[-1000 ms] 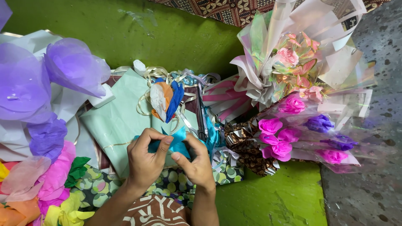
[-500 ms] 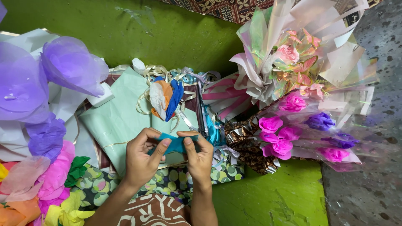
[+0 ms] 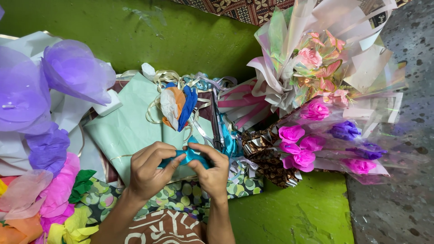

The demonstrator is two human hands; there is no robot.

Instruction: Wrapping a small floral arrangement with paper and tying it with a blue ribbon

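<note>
My left hand [image 3: 151, 169] and my right hand [image 3: 212, 171] meet low in the middle, both pinching a small piece of teal-blue crepe paper [image 3: 191, 156] between thumbs and fingers. The paper is bunched and partly hidden by my fingers. Under my hands lies a pale mint-green wrapping sheet [image 3: 129, 129]. Just above it sits a small bundle of white, orange and blue paper petals [image 3: 178, 106] among curled ribbon.
Purple tissue flowers [image 3: 54, 83] fill the left side, with pink, green and yellow crepe [image 3: 58, 199] below them. Finished bouquets in clear wrap [image 3: 316, 90] with pink and purple roses lie at the right. A green cloth [image 3: 294, 212] covers the floor.
My hands have drawn closer together and turned the blue paper, which now looks more bunched between my fingers. Everything around them has stayed put.
</note>
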